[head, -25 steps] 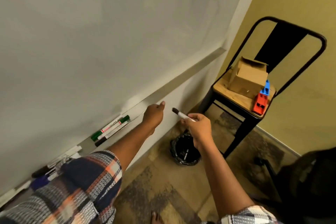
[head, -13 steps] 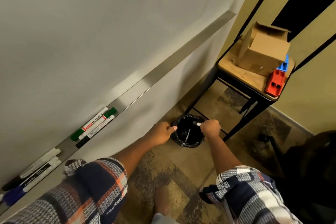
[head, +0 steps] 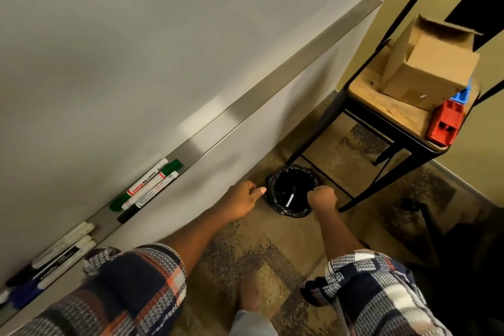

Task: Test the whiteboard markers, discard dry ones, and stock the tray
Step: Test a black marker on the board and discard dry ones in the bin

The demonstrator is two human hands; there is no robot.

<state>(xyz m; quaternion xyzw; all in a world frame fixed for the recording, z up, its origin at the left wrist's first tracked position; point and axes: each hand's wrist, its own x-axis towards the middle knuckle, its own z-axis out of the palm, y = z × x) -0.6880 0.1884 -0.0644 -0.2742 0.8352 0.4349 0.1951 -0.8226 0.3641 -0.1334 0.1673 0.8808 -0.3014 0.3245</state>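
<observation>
Mottled brown carpet below the whiteboard bears a small black-lined waste bin holding a white-barrelled marker, the right hand clenched empty at its 3 o'clock rim, the left hand curled at 9 o'clock, its contents impossible to tell.

Bin on floor, one marker in it. Tray on wall, up-left of bin; 2 marker grps on it: near grp closer to bin, far grp further left. Chair right of & behind bin, box on seat.
</observation>
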